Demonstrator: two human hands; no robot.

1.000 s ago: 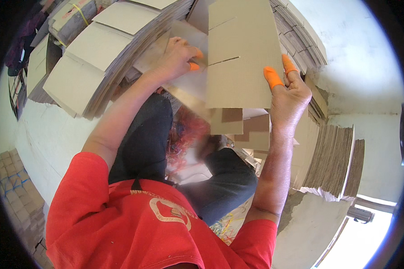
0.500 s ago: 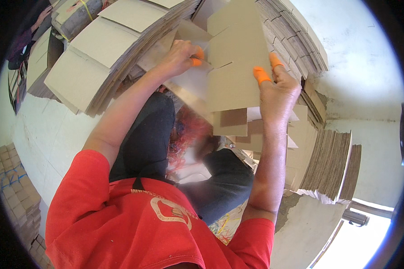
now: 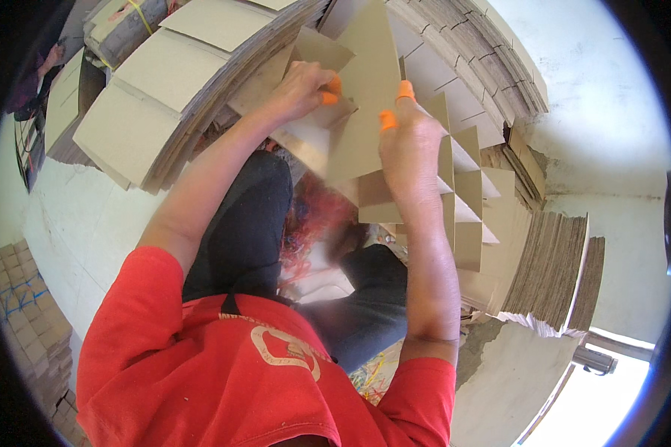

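The right hand (image 3: 411, 145) has its grip clamped on a cardboard sheet (image 3: 369, 93) edge, apparently for steadiness; left hand (image 3: 300, 91) grip cannot be determined.

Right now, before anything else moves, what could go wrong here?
The tilted cardboard sheet might bend or twist, since the right hand pinches it near its right edge. The interlocked cardboard dividers, close beside that hand in this view, could be knocked askew if it swings outward.
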